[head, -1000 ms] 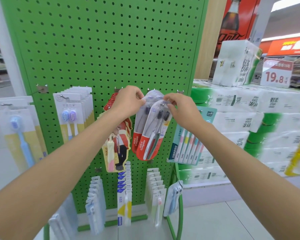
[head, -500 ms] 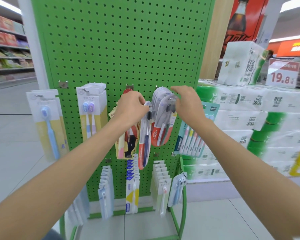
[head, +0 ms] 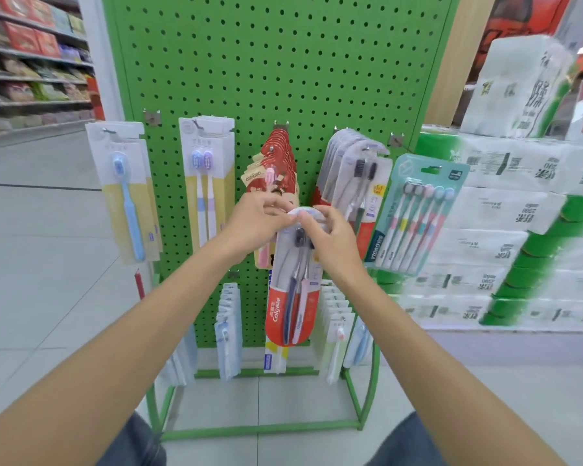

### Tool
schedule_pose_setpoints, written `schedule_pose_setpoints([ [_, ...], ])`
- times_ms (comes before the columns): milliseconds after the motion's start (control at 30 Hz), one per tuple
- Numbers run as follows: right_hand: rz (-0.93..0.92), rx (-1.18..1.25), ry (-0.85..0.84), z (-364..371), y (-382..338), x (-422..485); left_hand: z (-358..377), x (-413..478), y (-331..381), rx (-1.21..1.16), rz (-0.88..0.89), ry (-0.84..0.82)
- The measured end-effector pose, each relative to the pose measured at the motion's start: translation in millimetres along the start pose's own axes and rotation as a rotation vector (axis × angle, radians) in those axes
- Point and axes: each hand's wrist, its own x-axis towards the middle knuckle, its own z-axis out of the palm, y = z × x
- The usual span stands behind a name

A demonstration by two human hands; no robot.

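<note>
Head view: the left hand point(head: 260, 218) and the right hand point(head: 330, 237) both pinch the rounded top of one toothbrush pack point(head: 292, 307), fingers curled over its edge. The pack hangs upright between them in front of the green pegboard point(head: 283, 62), with its red lower half well below the hands.

A second ago both hands were up at the hook point(head: 367, 148) and this pack hung among the others on it. Now it sits lower and nearer the person, clear of the hook, so taking it off the display looks done. What comes next is probably carrying it away or rehanging it.

The display holds its goods on hooks. The remaining stack of matching packs point(head: 344, 169) hangs on that hook, a row of red packs point(head: 280, 153) just to its left, and a five-brush pack point(head: 418, 213) to its right. Wrapped tissue bundles point(head: 505, 213) are piled beside the display.
</note>
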Motion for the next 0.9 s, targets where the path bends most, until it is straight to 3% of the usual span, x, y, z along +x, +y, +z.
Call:
schedule_pose_setpoints([
  [233,0.111,0.166,-0.027,21.0,41.5,-10.4,12.4,-9.0,-59.1,-0.141,-0.082,-0.081],
  [500,0.221,0.316,-0.046,20.4,62.5,-25.1,22.8,-13.9,-77.4,-0.234,-0.175,-0.168],
  [733,0.396,0.394,-0.279,22.8,83.0,-44.0,26.1,-26.5,-91.8,-0.356,-0.264,-0.048],
  [900,0.446,0.242,-0.496,27.5,93.4,-61.7,18.5,-25.5,-96.4,-0.465,-0.322,0.095],
])
